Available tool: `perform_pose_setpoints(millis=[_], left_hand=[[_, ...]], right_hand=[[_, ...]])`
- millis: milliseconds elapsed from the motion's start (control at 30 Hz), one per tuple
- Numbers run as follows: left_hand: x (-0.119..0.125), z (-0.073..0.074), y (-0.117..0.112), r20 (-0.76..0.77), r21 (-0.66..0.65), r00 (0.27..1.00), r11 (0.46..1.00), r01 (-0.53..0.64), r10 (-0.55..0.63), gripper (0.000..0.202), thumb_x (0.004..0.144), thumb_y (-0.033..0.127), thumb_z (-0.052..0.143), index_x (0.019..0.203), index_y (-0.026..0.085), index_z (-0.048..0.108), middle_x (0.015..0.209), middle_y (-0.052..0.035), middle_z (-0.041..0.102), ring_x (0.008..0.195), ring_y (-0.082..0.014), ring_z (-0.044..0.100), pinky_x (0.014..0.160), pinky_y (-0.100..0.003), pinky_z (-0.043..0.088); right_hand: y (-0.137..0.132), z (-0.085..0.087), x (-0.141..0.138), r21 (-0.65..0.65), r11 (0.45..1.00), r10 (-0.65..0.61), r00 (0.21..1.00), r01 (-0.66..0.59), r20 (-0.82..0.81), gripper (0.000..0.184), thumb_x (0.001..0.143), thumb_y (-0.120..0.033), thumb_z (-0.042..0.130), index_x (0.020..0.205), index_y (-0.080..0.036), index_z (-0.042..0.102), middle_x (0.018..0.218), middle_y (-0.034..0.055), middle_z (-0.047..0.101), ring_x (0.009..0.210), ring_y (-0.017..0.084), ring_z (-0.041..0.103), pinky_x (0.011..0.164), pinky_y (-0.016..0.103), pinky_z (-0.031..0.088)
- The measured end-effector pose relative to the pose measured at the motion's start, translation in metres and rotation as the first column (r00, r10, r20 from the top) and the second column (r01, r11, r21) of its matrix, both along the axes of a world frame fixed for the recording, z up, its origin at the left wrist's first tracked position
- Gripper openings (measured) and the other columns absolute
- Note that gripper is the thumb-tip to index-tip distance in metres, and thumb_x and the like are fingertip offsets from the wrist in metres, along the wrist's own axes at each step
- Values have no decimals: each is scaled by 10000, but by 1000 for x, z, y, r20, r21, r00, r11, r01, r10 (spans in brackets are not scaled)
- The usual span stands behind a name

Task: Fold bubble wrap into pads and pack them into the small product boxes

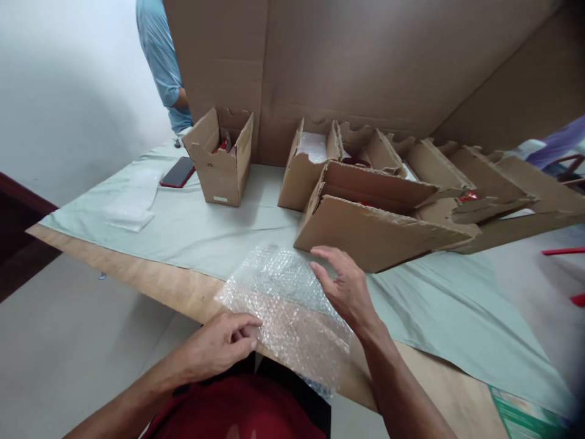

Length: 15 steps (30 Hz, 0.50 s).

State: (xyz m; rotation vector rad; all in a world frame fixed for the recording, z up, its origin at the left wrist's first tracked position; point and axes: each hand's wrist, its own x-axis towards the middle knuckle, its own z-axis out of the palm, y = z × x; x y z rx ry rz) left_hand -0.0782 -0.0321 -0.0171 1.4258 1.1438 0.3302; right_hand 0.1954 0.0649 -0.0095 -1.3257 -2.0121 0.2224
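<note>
A clear sheet of bubble wrap [292,317] lies across the front edge of the table, its near corner hanging over. My left hand [223,342] is at the sheet's left edge, fingertips on or just beside the plastic. Its fingers are loosely bent, with a gap between thumb and forefinger, and nothing shows in them. Over the sheet's right side is my right hand [343,285], open, thumb and fingers apart and holding nothing. I cannot tell whether it touches the plastic. Just beyond it stands a long open cardboard box [375,235].
More open cardboard boxes [297,183] stand behind, some holding bubble wrap or red items. A separate box [223,177] stands left, near a phone [178,172] and white plastic wrapping [132,198]. Tall cardboard [342,67] closes the back. A person's blue sleeve [159,55] shows behind it.
</note>
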Motion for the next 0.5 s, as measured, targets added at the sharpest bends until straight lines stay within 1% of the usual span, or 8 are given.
perform_pose_setpoints(millis=[67,133,200,233,267,333,433,500], left_hand=[[-8,8,-1,111,-124,990,987,105,-92,495,893,350,573,1352,173,627,865,-47,754,664,-156,663,612,-268,531],[-13,17,5,158,-113,981,984,134,-116,480,912,384,573,1349,193,622,875,-47,760,691,-164,682,635,-282,558],[-8,22,19,77,117,997,993,16,-25,415,955,404,527,1297,207,654,987,-70,769,863,-199,717,783,-341,592],[-2,21,28,6,290,999,956,-38,38,405,973,400,501,1295,209,656,1094,-89,761,1005,-225,709,903,-386,579],[6,16,37,-71,460,993,886,-50,93,412,986,385,481,1318,204,643,1234,-109,726,1168,-250,662,1031,-429,526],[25,0,54,-253,651,963,753,101,89,483,991,371,472,1413,156,567,1478,-157,580,1410,-295,496,1199,-494,373],[42,-30,71,-488,674,872,655,342,47,562,1017,374,443,1507,99,445,1630,-193,376,1544,-314,296,1266,-524,231],[37,-44,76,-568,671,818,627,397,90,584,1030,400,420,1526,92,410,1654,-204,314,1564,-328,237,1272,-552,170]], right_hand=[[-16,-6,5,-15,1000,12,999,-11,40,237,982,-331,553,1105,-206,712,1146,106,763,1067,277,705,937,461,545],[-30,-13,5,-52,998,22,997,-18,75,258,990,-316,540,1156,-206,702,1193,109,754,1111,281,698,966,479,541],[-39,-18,-3,-84,996,40,993,-31,110,339,996,-303,516,1291,-210,656,1314,117,707,1222,286,654,1036,499,513],[-42,-20,-10,-99,994,57,990,-44,132,401,998,-303,507,1376,-214,608,1393,120,661,1291,286,612,1077,507,488],[-43,-22,-17,-116,991,82,984,-64,158,470,998,-306,499,1457,-218,543,1471,121,601,1358,285,559,1115,512,459],[-43,-28,-32,-162,981,143,964,-108,225,580,995,-292,476,1565,-211,414,1585,121,477,1460,281,447,1168,512,408],[-42,-40,-40,-226,967,189,921,-115,341,599,995,-277,447,1579,-156,393,1619,149,418,1505,298,374,1180,515,386],[-45,-49,-30,-233,969,170,896,-77,409,578,1013,-347,447,1546,-123,441,1610,168,426,1507,317,363,1186,525,368]])
